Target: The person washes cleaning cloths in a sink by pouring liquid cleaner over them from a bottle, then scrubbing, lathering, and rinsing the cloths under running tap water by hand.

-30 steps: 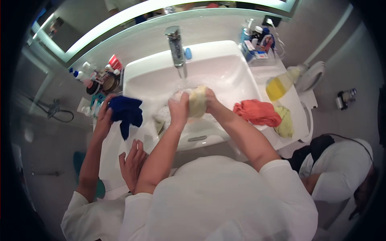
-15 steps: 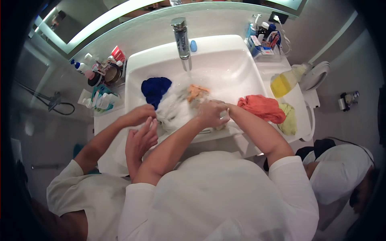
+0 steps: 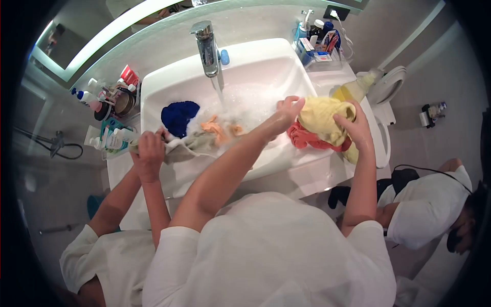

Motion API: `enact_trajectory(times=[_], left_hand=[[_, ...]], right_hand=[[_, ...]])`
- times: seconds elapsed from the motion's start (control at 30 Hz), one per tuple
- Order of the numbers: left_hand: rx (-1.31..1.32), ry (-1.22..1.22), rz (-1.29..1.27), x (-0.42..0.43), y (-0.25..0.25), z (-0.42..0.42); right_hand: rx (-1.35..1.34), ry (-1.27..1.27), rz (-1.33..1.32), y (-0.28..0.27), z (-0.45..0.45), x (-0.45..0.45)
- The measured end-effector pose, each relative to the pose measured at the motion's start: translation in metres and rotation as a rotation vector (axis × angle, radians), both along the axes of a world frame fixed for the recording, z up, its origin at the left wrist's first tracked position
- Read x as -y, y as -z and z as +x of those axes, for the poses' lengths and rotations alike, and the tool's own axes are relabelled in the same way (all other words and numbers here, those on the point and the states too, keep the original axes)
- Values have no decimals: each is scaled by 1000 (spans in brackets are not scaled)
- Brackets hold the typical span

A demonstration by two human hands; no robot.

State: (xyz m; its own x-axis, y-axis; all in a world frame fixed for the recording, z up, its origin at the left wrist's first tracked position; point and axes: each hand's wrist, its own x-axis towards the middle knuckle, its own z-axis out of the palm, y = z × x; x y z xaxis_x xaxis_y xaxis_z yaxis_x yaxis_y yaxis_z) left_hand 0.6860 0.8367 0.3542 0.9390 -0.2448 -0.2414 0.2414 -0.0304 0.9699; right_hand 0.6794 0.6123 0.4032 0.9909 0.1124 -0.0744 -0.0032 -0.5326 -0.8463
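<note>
My right hand (image 3: 354, 128) grips a crumpled yellow cloth (image 3: 323, 118) from its right side, over the right rim of the sink. At the cloth's left edge, my left hand (image 3: 289, 113) has its fingers curled against it. Beneath lies a bunched red cloth (image 3: 302, 137), partly hidden. A yellow-green piece of cloth (image 3: 351, 154) shows below it on the counter. In the white sink (image 3: 281, 53), water runs from the tap (image 3: 207, 48) into suds. A dark blue cloth (image 3: 179, 118), an orange cloth (image 3: 217, 130) and a greyish-white cloth (image 3: 197, 145) lie there.
A person at the left has their hands (image 3: 149, 156) on the greyish-white cloth at the rim. Toiletries (image 3: 115, 102) stand left, and a tray of bottles (image 3: 323, 56) back right. A bottle of yellow liquid (image 3: 353, 89) lies right. Another person (image 3: 432, 204) is at the right.
My hands have moved right from over the sink to above the red cloth, and the yellow cloth now shows in them. The other person's hands have shifted left, pulling at the greyish-white cloth.
</note>
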Motion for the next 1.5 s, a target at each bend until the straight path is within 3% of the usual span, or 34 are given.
enact_trajectory(times=[0.07, 0.13, 0.17, 0.2, 0.3, 0.4, 0.5, 0.57, 0.63, 0.7, 0.77, 0.8, 0.9, 0.97, 1.0, 1.03, 1.1, 1.23, 1.3, 1.33, 1.43, 1.5], left_hand=[[335, 38, 704, -24, 52, 13], [411, 64, 1310, -64, 91, -2], [250, 258, 1460, -82, 80, -5], [75, 456, 1600, -97, 68, -9], [-92, 335, 1424, -123, 81, -12], [-152, 162, 1252, -130, 75, -5], [58, 104, 1128, -131, 84, 4], [52, 88, 1010, -112, 30, 5], [59, -23, 667, -103, -20, -5], [137, -153, 448, -112, -14, 2], [275, -302, 359, -142, 35, 24], [263, -357, 316, -147, 23, 13], [-188, -363, 245, -173, 61, 3], [-258, -473, 192, -160, 101, 2], [-288, -528, 164, -157, 128, 8], [-306, -571, -210, -164, 182, 21], [-299, -655, -673, -157, 193, 20], [-226, -614, -1032, -126, 134, 0], [-255, -785, -784, -106, 113, -4], [-264, -773, -737, -104, 116, -5], [-346, -638, -576, -120, 125, -3], [-262, -469, 22, -145, 134, -1]], right_hand=[[8, 179, -327, 26, -1, 14], [308, 188, -333, 51, -3, 18], [455, 184, -336, 56, -3, 16], [388, 139, -407, 47, -6, 12], [274, 208, -541, 39, -4, 0], [560, 286, -749, 27, -6, -23], [644, -7, -395, 25, 1, -65], [397, -233, -201, 32, 3, -113], [437, -390, -193, 76, 14, -149], [-195, -573, 185, 100, 39, -171], [-333, -566, 430, 100, 53, -179], [-348, -542, 560, 117, 64, -179], [-485, -301, 768, 113, 70, -187], [-570, -131, 857, 115, 67, -205], [-440, -205, 918, 126, 59, -215], [-332, -213, 861, 132, 50, -228], [-122, -226, 743, 140, 30, -254], [248, -98, 352, 118, 15, -274], [345, -122, 209, 139, 40, -272], [544, -211, 187, 156, 56, -269], [295, -181, -128, 163, 82, -241], [295, -20, -242, 179, 85, -230]])
